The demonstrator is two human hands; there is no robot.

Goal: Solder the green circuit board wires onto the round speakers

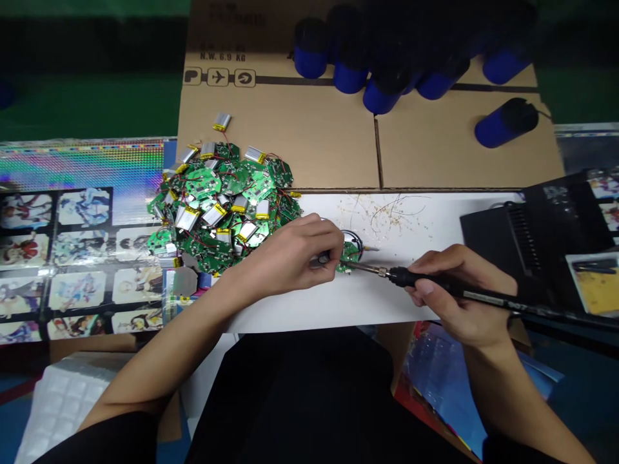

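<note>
My right hand (pixel 459 293) is shut around the black handle of a soldering iron (pixel 411 279), whose metal tip touches a small green circuit board (pixel 349 258) on the white sheet (pixel 290 303). My left hand (pixel 294 250) pinches that board at its left edge, and my fingers partly hide it. A round wire-rimmed part (pixel 353 240) sits just behind the board. To the left of my left hand lies a heap of green circuit boards (pixel 232 212) mixed with small silver pouch batteries (pixel 187 218) with yellow tape and red wires.
Solder crumbs and thin wire scraps (pixel 382 216) lie on the white sheet. Behind it is a cardboard box (pixel 275 129) with several blue cylinders (pixel 312 50). A black device (pixel 536 225) stands at the right, and a printed illustrated mat (pixel 77 258) lies at the left.
</note>
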